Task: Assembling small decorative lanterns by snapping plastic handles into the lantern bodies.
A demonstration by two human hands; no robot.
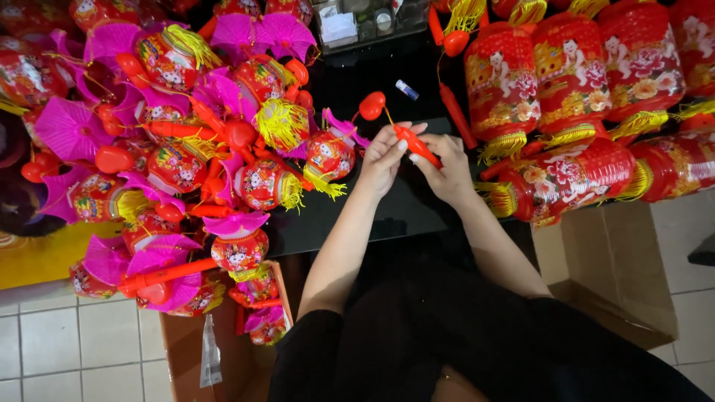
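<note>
Below, a black table (387,216) stands on pale floor tiles (67,342).

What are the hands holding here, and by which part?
Both the left hand and right hand hold a red plastic lantern handle by its stick; its red heart-shaped end sticks out free.

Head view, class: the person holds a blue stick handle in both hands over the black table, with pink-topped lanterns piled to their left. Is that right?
Not quite: the head view shows the stick handle is red, not blue. Both the left hand and right hand hold it over the black table, with pink-topped lanterns piled to the left.
</note>
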